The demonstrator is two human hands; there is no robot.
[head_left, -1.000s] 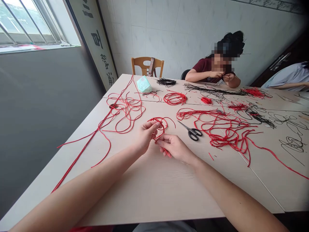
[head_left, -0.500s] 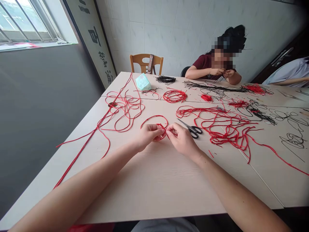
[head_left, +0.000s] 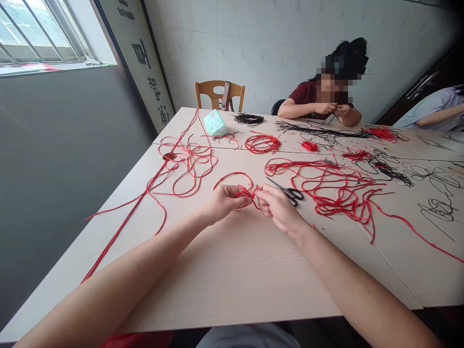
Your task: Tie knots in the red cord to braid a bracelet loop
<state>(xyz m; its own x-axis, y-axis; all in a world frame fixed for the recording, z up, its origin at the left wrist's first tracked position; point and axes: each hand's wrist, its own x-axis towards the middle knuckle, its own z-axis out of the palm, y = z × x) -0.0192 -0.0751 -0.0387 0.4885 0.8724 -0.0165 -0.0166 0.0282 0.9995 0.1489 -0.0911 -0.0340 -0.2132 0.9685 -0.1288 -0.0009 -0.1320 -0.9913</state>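
Observation:
A twisted red cord point(head_left: 235, 173) curves in a loop above the table, between and behind my hands. My left hand point(head_left: 229, 202) is closed on it, thumb and fingers pinching a gathered part. Close beside it, my right hand point(head_left: 273, 203) pinches a short stretch of the same cord at the fingertips. The exact crossing of the strands is partly hidden by my fingers. Black-handled scissors point(head_left: 292, 194) lie just behind my right hand, blades pointing to the upper left.
Loose smooth red cords point(head_left: 188, 164) spread over the left side of the table point(head_left: 217, 280). Tangled red cords point(head_left: 337, 193) lie at right, a red coil point(head_left: 262, 143) and a pale green packet point(head_left: 215, 123) farther back. Across the table a person point(head_left: 306, 99) handles dark cord.
My right hand has shifted slightly right, away from my left fingers, with a bit of red cord now showing upright between them. My left hand has hardly moved.

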